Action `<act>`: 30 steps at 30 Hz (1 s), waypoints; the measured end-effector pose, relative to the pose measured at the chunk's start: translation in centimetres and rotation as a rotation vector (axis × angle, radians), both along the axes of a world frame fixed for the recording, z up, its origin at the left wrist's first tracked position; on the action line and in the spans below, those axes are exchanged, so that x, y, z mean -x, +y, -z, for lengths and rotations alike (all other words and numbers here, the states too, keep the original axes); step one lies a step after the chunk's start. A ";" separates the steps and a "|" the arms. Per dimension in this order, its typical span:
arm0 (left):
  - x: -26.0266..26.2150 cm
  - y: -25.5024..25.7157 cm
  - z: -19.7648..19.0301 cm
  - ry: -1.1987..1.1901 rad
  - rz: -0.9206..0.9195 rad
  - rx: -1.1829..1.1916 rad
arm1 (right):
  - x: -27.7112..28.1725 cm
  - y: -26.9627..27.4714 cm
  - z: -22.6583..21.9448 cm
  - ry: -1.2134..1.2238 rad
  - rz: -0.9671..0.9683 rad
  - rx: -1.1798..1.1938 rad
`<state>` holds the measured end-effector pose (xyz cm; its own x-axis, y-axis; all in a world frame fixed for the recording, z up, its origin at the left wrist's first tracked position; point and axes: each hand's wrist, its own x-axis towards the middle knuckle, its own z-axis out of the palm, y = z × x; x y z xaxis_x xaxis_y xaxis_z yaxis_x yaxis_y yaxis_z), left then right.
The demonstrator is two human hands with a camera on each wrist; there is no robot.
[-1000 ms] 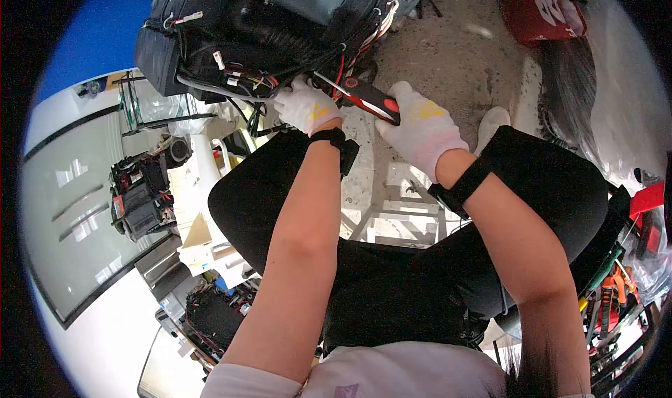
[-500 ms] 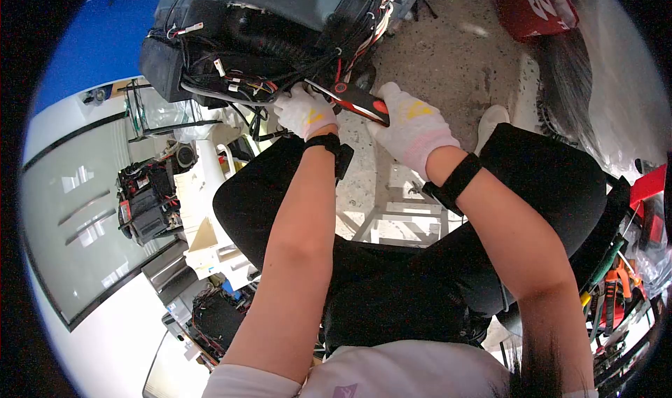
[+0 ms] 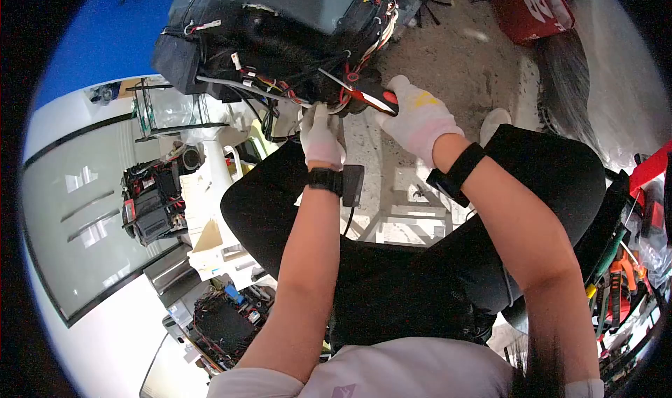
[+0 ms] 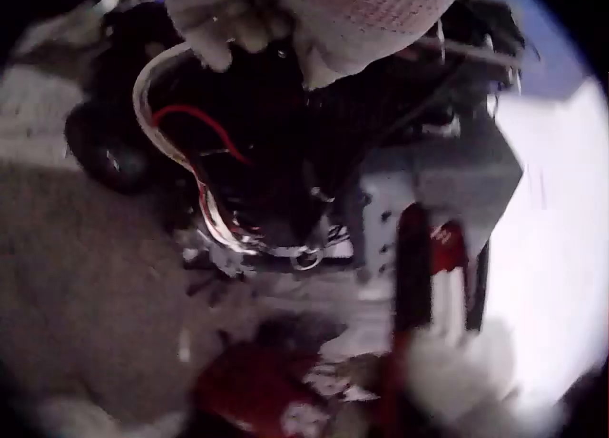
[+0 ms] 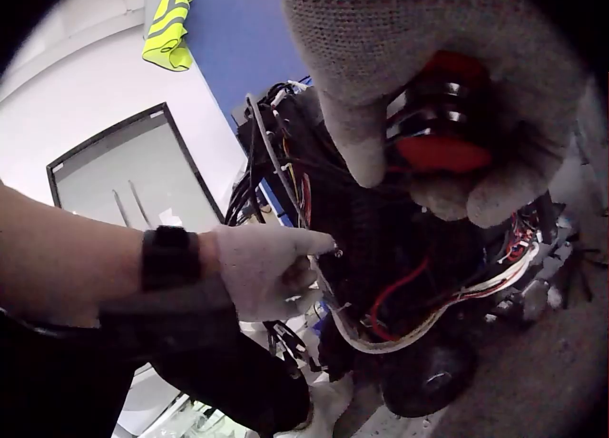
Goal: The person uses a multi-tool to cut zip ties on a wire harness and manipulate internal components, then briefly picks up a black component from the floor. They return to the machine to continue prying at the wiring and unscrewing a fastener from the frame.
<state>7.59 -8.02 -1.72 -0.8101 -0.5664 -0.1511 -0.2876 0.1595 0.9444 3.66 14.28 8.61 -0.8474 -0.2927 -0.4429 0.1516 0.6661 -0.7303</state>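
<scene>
My gloved left hand (image 3: 322, 137) is at the lower edge of a black, wire-filled assembly (image 3: 273, 44). In the right wrist view that hand (image 5: 262, 267) has its index finger extended along the pale wire bundle (image 5: 376, 345), other fingers curled at it. Near the fingers in the left wrist view, the bundle (image 4: 145, 110) loops out beside a red wire. My gloved right hand (image 3: 421, 121) grips the end of a red and black tool (image 3: 374, 100), whose slim metal part points up-left over the wires. Its red end (image 5: 442, 155) shows within the right hand (image 5: 428, 86).
A red bag (image 3: 528, 9) lies on the floor at upper right, beside clear plastic sheeting. A glass panel (image 3: 91, 209) and other wired parts (image 3: 150, 198) stand at left. Orange-handled tools (image 3: 619, 279) are at far right. The person's black-clad knees flank the work.
My left hand has shifted down and right from the dark wires, its fingers now pointing up at the pale bundle. The right hand still grips the tool, slightly shifted. The head view has moved a little.
</scene>
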 end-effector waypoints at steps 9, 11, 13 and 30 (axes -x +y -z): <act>-2.6 -1.6 -3.9 0.249 0.000 -1.447 | -1.4 -1.4 0.0 -0.040 -0.077 -0.049; -1.8 -2.0 -4.2 0.147 -0.108 -1.368 | -1.7 -1.8 1.4 -0.053 -0.093 -0.057; -0.7 -2.8 -4.0 0.016 0.373 -0.997 | -2.0 -2.2 2.1 -0.059 -0.093 -0.026; 3.3 -1.2 -1.1 -0.337 -0.118 -0.936 | 0.9 -6.2 4.4 -0.272 -0.009 0.156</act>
